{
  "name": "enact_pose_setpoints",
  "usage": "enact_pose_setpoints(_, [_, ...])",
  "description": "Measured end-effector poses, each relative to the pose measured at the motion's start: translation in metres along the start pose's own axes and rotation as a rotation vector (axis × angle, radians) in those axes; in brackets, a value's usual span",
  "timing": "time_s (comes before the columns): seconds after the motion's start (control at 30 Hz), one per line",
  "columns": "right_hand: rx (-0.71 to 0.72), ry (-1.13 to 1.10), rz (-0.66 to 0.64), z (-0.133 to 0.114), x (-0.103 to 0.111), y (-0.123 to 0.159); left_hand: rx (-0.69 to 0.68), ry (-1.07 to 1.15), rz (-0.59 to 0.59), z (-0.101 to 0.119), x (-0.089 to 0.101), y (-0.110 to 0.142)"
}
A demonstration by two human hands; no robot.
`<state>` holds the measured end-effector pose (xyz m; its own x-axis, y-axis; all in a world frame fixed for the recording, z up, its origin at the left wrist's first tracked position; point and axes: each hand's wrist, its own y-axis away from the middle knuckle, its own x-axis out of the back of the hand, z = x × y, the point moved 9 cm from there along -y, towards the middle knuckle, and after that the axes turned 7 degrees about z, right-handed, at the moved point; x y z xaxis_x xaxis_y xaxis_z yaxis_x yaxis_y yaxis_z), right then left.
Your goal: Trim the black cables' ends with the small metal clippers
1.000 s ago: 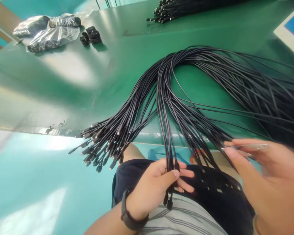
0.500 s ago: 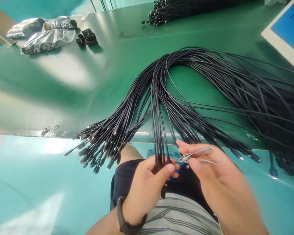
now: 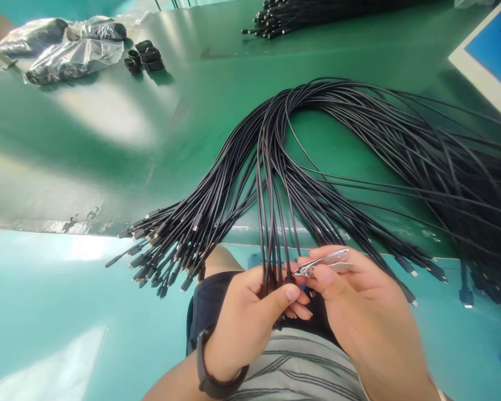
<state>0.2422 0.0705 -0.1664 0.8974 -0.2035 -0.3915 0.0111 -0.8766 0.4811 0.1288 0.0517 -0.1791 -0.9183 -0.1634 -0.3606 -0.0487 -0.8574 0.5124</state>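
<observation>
My left hand [image 3: 261, 309] is closed round several black cables [image 3: 273, 239], near their plug ends, with the thumb pressed on one connector [image 3: 289, 277]. Between thumb and fingers my right hand [image 3: 350, 301] grips a silver nail clipper [image 3: 323, 264]. The clipper's jaws are right at the held connector's cable end; whether they touch it I cannot tell. The cables come down over the table edge from a large arched bundle [image 3: 300, 94]. To the left of my hands, a fan of cable ends with plugs [image 3: 175, 245] overhangs the edge.
Plastic bags with black contents [image 3: 70, 55] lie at the far left of the green table [image 3: 183, 150], beside small black coils [image 3: 148, 55]. Another cable bundle [image 3: 284, 16] lies at the back. A blue and white object [image 3: 484, 55] is at the right. More cable ends [image 3: 426, 264] hang over the edge.
My right hand has moved left with the nail clipper, bringing its jaws up to the connector. The clipper's lever looks closer to its body. My left hand keeps its hold on the cables.
</observation>
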Motion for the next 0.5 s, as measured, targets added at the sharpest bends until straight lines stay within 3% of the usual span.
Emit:
enact_pose_setpoints(0.3, [-0.043,-0.006,-0.029,0.0023,-0.005,-0.0009,0.001,-0.008,0.015,0.0007,0.0019,0.0002])
enact_pose_setpoints(0.5, [-0.044,0.069,-0.005,0.0076,0.0025,-0.0019,0.017,-0.001,0.019,0.0011,0.0016,0.0023])
